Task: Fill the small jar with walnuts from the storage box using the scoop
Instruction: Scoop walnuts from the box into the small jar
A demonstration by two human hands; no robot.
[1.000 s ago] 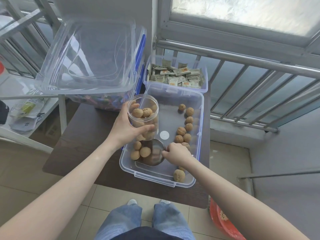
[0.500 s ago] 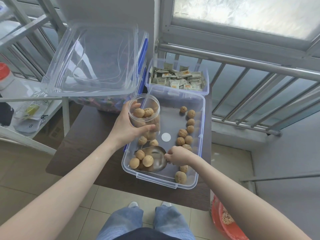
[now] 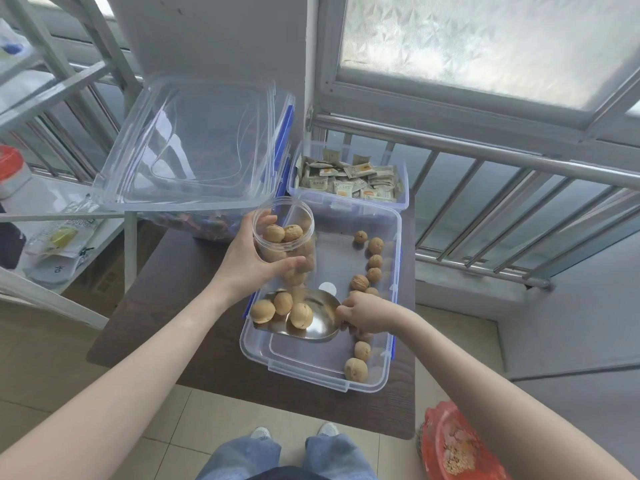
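You have two hands in view: the left hand [image 3: 254, 263] and the right hand [image 3: 369, 311]. There is one jar [image 3: 284, 237] and one scoop [image 3: 311, 318]. Three walnuts [image 3: 283, 303] sit at the scoop's mouth. Two walnuts show at the top of the jar; those lower down blur together behind the plastic, so you cannot count them. Loose in the box [image 3: 311, 370] you can count about eight more walnuts along the right wall, some partly hidden by your right hand. You see three clear boxes on the table [image 3: 166, 306] in all: the walnut box, one of packets [image 3: 349, 180], and one under the lids [image 3: 194, 147].
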